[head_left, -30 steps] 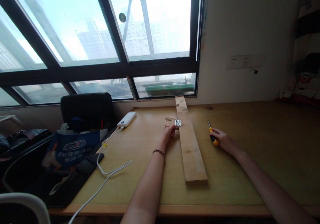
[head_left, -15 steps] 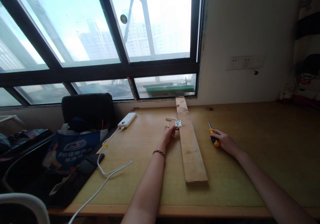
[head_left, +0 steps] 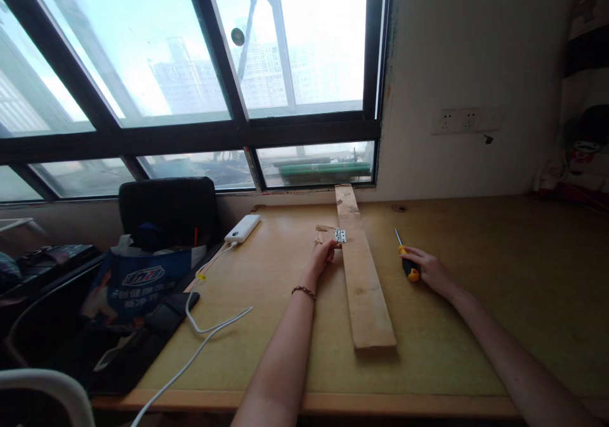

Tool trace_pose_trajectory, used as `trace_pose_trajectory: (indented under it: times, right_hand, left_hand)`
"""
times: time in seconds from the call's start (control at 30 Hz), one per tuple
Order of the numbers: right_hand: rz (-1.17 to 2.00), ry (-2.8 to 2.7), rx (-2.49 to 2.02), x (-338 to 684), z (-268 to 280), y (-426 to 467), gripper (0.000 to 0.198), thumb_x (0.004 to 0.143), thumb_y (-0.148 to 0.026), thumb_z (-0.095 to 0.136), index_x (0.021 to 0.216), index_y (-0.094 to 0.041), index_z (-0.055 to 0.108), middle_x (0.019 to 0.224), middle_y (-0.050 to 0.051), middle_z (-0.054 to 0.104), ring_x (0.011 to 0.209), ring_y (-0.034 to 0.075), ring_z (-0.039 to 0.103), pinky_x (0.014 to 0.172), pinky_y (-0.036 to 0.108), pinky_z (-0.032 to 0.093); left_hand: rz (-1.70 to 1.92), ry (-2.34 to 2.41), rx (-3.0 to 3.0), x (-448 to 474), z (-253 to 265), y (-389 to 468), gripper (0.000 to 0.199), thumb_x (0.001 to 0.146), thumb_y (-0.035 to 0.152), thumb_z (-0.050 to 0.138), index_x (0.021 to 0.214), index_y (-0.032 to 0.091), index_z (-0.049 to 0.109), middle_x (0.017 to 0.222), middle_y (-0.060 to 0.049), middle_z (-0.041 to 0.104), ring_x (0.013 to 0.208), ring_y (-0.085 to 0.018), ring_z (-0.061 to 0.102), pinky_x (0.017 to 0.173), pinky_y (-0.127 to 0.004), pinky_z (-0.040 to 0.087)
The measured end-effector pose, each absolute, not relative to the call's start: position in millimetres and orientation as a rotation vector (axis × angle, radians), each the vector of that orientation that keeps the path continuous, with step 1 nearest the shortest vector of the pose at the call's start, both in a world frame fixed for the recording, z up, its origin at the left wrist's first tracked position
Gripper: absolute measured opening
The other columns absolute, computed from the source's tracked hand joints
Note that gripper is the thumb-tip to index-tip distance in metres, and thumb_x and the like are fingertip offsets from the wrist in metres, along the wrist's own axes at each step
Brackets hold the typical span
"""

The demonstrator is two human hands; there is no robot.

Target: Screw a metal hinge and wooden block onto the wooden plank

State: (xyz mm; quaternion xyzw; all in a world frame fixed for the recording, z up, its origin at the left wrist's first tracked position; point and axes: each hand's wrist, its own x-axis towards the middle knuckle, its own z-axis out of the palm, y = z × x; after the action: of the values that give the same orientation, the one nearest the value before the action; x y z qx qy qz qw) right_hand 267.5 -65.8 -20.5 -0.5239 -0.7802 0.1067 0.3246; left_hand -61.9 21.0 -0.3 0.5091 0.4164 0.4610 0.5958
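Note:
A long wooden board (head_left: 368,287) lies lengthwise on the table, its far end by the window. At its left edge, toward the far end, a silver metal hinge (head_left: 340,235) bridges the board and a small wooden piece (head_left: 325,228). My left hand (head_left: 324,256) is closed on that small piece just below the hinge, its fingertips partly hidden. To the right of the board, my right hand (head_left: 432,271) has its fingers round the yellow-and-black handle of a screwdriver (head_left: 408,265). The metal shaft points away from me, apart from the board.
A white power bank (head_left: 242,229) with a white cable (head_left: 204,332) sits at the left of the table (head_left: 266,338). Beyond that edge stands a black chair (head_left: 167,205) with a blue bag (head_left: 143,281). A window and wall bound the far side.
Almost nothing differs. My right hand has shifted very slightly to the right at the screwdriver handle; my left hand, the hinge and the board keep their places.

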Motion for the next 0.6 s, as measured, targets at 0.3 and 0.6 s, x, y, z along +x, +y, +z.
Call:
trace_pose_trajectory:
  times: [0.3,0.6]
  right_hand:
    - [0.274,-2.055,-1.349,268.3,-21.0,-64.9,0.075,0.054,0.004,0.033,0.117,-0.027,0.057,0.131,0.0,0.048,0.121,0.019,0.045,0.105,0.041,0.033]
    - [0.253,-1.976,-1.329,265.0,-16.1,-67.4,0.058,0.067,-0.003,0.038,0.118,-0.024,0.056,0.127,0.004,0.052,0.118,0.021,0.048,0.104,0.041,0.035]
  left_hand:
    - [1.084,0.962,1.176,-61.9,-4.7,23.1,0.027,0.069,0.038,0.053,0.054,0.015,0.054,0.035,0.006,0.029,0.034,-0.005,0.025,0.039,-0.023,0.015]
    - [1.085,0.935,1.161,-61.9,-4.7,23.9,0.026,0.069,0.036,0.054,0.055,0.015,0.052,0.035,0.007,0.03,0.034,-0.005,0.025,0.039,-0.023,0.014]
